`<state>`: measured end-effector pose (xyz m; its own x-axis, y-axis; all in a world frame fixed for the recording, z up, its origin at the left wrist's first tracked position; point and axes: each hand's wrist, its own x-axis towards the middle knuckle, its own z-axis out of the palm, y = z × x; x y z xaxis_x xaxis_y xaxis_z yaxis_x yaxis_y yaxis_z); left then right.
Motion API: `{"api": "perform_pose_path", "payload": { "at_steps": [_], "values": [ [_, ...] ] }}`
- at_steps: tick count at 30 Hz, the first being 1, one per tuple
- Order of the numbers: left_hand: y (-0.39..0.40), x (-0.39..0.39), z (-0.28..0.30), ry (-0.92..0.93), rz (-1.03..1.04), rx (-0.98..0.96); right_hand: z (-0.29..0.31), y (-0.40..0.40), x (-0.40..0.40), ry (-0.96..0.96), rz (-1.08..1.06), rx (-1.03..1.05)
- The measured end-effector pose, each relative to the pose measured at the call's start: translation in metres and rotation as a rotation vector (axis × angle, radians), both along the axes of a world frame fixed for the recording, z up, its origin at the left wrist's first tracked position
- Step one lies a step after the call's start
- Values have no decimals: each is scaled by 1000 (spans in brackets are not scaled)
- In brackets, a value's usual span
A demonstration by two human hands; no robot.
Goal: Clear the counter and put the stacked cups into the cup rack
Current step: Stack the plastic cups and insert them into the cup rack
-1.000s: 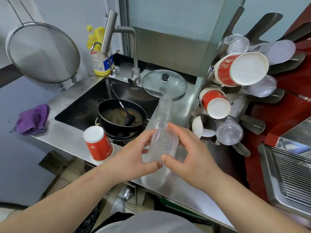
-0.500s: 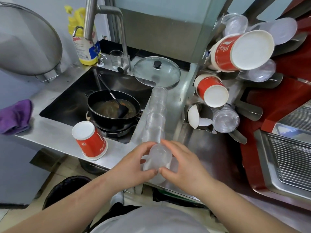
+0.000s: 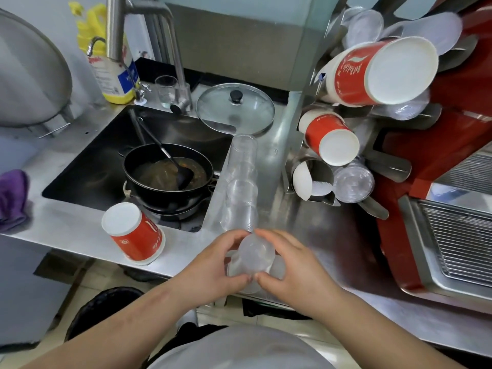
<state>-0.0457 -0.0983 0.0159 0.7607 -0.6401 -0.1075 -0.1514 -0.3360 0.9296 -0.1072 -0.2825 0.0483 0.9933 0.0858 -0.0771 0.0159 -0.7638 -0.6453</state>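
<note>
A tall stack of clear plastic cups [image 3: 241,187] lies on the steel counter [image 3: 314,235], pointing away from me toward the sink. My left hand [image 3: 215,265] and my right hand [image 3: 290,267] both grip the clear cups at the stack's near end [image 3: 255,254], fingers curled around them from either side. The cup rack [image 3: 383,166] stands at the right, its tubes holding red paper cups [image 3: 330,137] and clear cups [image 3: 352,182]. One red paper cup [image 3: 134,233] stands upside down on the counter's front edge, left of my hands.
The sink [image 3: 101,155] holds a dirty black pan [image 3: 167,174] with a ladle. A glass lid [image 3: 235,107] lies behind the stack, with a faucet and a yellow soap bottle [image 3: 111,67] at the back. A purple cloth [image 3: 12,198] lies far left and a red machine with a drip tray [image 3: 458,235] at the right.
The cup stack has gone from held up above the counter to lying down on it, and both hands have slid to its near end. My view has tilted downward.
</note>
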Motion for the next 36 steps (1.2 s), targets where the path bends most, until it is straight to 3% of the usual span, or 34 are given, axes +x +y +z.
{"api": "perform_pose_path", "payload": {
  "at_steps": [9, 17, 23, 29, 36],
  "values": [
    [15, 24, 1, -109, -125, 233, 5, -6, 7, 30, 13, -2],
    [17, 56, 46, -358, -178, 335, 40, -17, 33, -77, -37, 60],
    [3, 103, 77, -552, -96, 398, 63, -3, 86, -133, -16, -84],
    [-5, 129, 51, -437, -138, 590, 46, 14, 117, 117, -4, -247],
    [-13, 131, 32, -267, -103, 572, 19, 17, 132, 208, -60, -269]
  ]
}}
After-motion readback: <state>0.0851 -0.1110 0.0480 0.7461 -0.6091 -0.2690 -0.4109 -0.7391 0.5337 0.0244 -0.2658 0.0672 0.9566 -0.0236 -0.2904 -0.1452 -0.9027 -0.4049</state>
